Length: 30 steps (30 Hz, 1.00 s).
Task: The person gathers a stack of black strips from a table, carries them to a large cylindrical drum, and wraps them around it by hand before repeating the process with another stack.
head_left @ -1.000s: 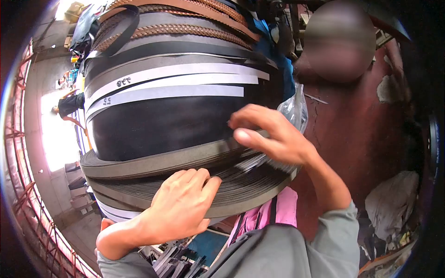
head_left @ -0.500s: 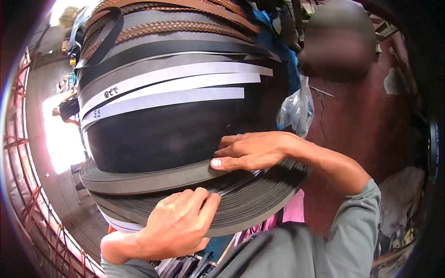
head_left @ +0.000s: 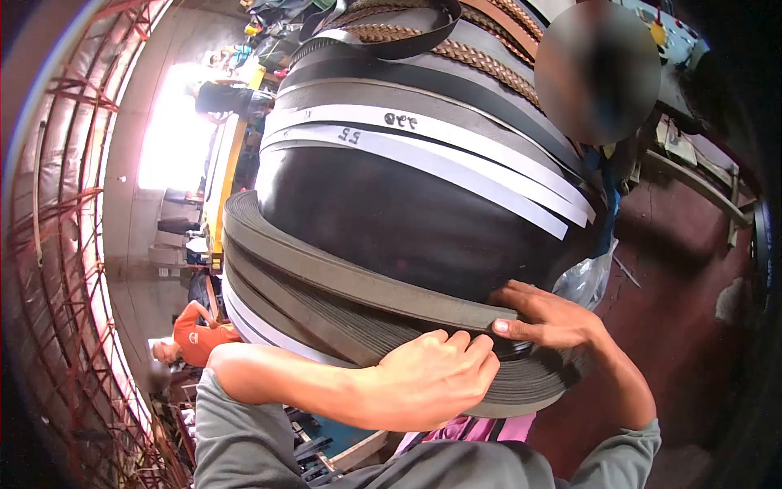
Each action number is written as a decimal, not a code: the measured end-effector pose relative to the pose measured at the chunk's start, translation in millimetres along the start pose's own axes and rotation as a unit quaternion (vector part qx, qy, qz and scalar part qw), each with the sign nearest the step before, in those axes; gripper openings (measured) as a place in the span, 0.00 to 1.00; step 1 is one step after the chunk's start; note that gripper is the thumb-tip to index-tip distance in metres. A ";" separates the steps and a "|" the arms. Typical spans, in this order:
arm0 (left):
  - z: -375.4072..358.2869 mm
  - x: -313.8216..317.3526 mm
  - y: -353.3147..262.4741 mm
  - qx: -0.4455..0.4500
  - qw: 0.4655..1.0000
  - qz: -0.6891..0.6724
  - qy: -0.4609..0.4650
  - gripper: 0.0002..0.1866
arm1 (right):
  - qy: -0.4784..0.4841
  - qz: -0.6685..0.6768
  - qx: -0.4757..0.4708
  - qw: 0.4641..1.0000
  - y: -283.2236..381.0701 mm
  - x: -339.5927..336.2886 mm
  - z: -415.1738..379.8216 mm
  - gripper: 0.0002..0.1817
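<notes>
A thick bundle of long grey-black strips (head_left: 358, 281), perhaps leather or belt strips, lies curved across a broad black surface (head_left: 366, 212). Its layers spread apart at the left. My right hand (head_left: 550, 319) pinches the upper strips near their right part, thumb on the front and fingers behind. My left hand (head_left: 436, 379) is curled over the lower layers just left of it; its fingertips are partly hidden. Above the bundle, white paper strips (head_left: 440, 155) with handwritten numbers lie on the black surface.
Braided brown straps (head_left: 481, 65) and a looped black strap (head_left: 407, 45) lie at the far end. A clear plastic bag (head_left: 586, 277) hangs at the right. A person in orange (head_left: 204, 336) and another in dark clothing (head_left: 228, 98) are at the left. Pink material (head_left: 472, 428) shows below.
The view has turned and shifted, so the bundle sits further right. My left hand is closer to my right hand. The bundle's layers stand more apart at the left.
</notes>
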<state>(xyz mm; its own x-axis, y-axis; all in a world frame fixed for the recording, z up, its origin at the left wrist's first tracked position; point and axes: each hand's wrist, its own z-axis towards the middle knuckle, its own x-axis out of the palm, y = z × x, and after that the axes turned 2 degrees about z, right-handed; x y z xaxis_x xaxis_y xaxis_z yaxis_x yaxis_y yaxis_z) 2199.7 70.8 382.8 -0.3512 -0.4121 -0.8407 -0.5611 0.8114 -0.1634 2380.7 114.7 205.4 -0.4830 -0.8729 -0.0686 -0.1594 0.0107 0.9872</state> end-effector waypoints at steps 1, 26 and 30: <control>-1.8 -0.9 -0.5 -0.001 1.000 0.004 0.006 0.19 | -0.004 0.009 -0.018 1.000 1.7 -0.9 2.5 0.48; 6.1 -19.1 -9.3 -0.019 1.000 -0.003 0.024 0.20 | -0.035 0.036 -0.054 0.997 2.3 19.2 -3.7 0.47; 6.5 -19.8 -9.4 -0.020 1.000 0.005 0.024 0.19 | -0.061 0.016 -0.080 0.995 2.4 19.3 1.0 0.48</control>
<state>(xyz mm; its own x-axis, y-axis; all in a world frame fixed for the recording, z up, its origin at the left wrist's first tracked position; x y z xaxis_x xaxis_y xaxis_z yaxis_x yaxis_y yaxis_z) 2216.8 74.0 397.6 -0.3923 -0.4233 -0.8167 -0.5857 0.7995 -0.1331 2370.2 98.3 206.3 -0.5880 -0.8076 -0.0449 -0.0086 -0.0493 0.9987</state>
